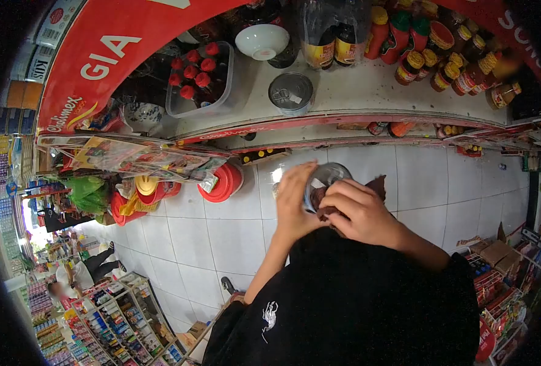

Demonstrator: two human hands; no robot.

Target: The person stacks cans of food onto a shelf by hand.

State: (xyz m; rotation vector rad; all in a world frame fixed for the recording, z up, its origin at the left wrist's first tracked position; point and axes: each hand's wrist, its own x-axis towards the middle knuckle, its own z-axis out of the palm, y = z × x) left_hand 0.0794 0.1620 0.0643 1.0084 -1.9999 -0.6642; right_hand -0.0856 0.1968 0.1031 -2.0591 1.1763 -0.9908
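Observation:
Near the middle of the head view, a round metal can point(333, 174) is held in front of my body. My left hand point(295, 204) is wrapped round the can's left side. My right hand point(359, 210) is closed on a dark brown cloth point(376, 186) and presses it against the can's right side. Part of the can is hidden behind my fingers. A similar can point(290, 93) with a ring-pull lid stands upright on the shelf point(350, 94) in front of me.
On the shelf stand a white bowl point(262, 41), a plastic bin point(226, 79) of red-capped bottles and several sauce bottles point(446, 74). Red buckets point(222, 183) stand on the tiled floor point(237, 235). A person point(84, 272) is at the far left beside racks of goods.

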